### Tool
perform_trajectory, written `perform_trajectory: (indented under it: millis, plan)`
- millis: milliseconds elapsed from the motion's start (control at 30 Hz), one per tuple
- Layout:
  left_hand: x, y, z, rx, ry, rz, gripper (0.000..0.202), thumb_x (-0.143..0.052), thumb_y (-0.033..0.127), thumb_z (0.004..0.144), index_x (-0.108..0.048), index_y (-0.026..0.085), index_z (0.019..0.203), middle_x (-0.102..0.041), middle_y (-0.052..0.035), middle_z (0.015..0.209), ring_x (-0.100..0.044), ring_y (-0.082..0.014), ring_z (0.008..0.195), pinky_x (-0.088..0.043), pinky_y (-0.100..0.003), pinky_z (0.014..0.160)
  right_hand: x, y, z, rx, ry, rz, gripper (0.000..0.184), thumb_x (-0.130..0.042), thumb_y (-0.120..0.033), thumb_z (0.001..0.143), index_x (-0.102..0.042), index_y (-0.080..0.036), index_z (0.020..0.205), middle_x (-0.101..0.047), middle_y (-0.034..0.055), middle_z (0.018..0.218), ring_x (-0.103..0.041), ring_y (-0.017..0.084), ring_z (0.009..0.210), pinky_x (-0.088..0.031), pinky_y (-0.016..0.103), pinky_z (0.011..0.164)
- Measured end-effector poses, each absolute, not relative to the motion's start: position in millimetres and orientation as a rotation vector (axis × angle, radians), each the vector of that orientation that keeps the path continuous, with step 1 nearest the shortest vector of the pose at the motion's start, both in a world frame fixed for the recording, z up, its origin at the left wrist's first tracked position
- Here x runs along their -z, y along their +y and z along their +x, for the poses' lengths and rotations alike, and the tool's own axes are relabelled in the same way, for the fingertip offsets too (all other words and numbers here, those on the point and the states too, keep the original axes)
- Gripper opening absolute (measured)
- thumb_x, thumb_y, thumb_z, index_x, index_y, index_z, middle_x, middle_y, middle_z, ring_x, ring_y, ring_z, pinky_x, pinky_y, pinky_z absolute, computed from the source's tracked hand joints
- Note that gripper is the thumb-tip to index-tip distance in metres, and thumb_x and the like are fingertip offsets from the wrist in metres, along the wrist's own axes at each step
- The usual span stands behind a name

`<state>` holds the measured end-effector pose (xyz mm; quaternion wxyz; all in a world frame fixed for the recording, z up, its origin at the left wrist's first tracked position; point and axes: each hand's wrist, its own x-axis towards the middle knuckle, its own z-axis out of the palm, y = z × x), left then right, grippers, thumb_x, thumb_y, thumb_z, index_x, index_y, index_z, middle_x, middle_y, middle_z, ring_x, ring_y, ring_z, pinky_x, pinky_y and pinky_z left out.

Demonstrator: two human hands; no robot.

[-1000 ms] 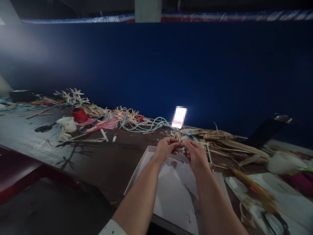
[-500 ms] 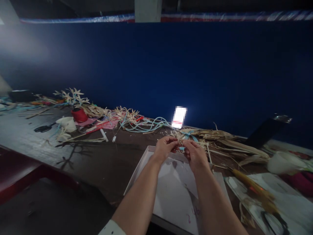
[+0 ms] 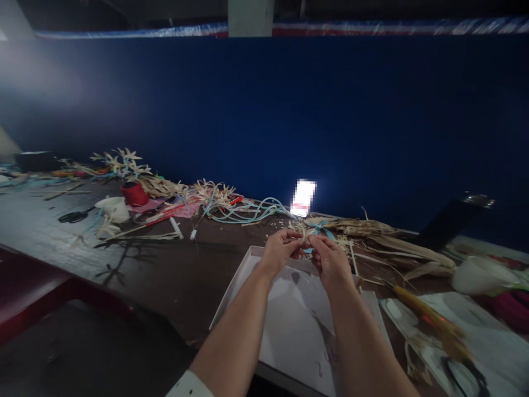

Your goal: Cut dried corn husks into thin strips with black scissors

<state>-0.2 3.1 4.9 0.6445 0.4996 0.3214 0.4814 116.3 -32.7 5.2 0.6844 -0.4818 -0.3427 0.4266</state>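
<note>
My left hand point(image 3: 280, 251) and my right hand point(image 3: 329, 260) meet above the far edge of a shallow white tray point(image 3: 248, 275). The fingers of both are curled and pinched together on a small bundle of pale dried straw strips point(image 3: 305, 236) with a bit of light blue ribbon point(image 3: 320, 229) showing behind it. What exactly lies between the fingertips is partly hidden by the fingers. Both forearms reach forward over the tray.
On the dark wooden table: dried husk strips point(image 3: 388, 242) at right, blue cords point(image 3: 248, 212), a red spool point(image 3: 134, 194), a white cup point(image 3: 114, 208), black scissors point(image 3: 74, 216), straw flowers point(image 3: 124, 162), a glowing phone point(image 3: 303, 197). White sheets point(image 3: 487, 336) and a white bowl point(image 3: 475, 275) lie right.
Both hands stay pinched on the straw bundle in the same place, with only slight shifts of the fingers. Nothing else moved.
</note>
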Motion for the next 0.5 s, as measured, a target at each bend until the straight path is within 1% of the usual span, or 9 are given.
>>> perform_trajectory:
  millis: [167,333,500]
  plan:
    - [-5.9,2.7,-0.1,-1.066,0.729,1.139,0.025,-0.069,0.024,0.065,-0.060,0.010,0.084,-0.067,-0.0052,0.069,-0.059,-0.0089,0.052,-0.045,-0.018,0.047,-6.5,-33.1,115.4,-0.973,-0.791,-1.091,0.026,-0.073,-0.036,0.057,-0.064,-0.016,0.071,-0.045,-0.0070,0.044,-0.028,0.003,0.037,-0.018,0.017,0.034]
    - [-6.5,2.7,-0.1,-1.041,0.761,1.158,0.019,-0.067,0.024,0.066,-0.064,0.010,0.079,-0.067,-0.0048,0.069,-0.059,-0.0088,0.053,-0.045,-0.018,0.046,-6.9,-33.3,114.5,-1.006,-0.772,-1.075,0.024,-0.073,-0.035,0.057,-0.062,-0.017,0.069,-0.048,-0.0071,0.048,-0.028,0.002,0.037,-0.017,0.016,0.034]
    - [-4.9,3.5,-0.3,-1.058,0.760,1.145,0.017,-0.067,0.024,0.066,-0.064,0.011,0.075,-0.065,-0.0030,0.064,-0.060,-0.0101,0.054,-0.046,-0.019,0.048,-5.8,-32.9,115.0,-1.018,-0.770,-1.065,0.024,-0.073,-0.035,0.057,-0.062,-0.017,0.069,-0.050,-0.0071,0.049,-0.029,0.002,0.036,-0.017,0.017,0.034]
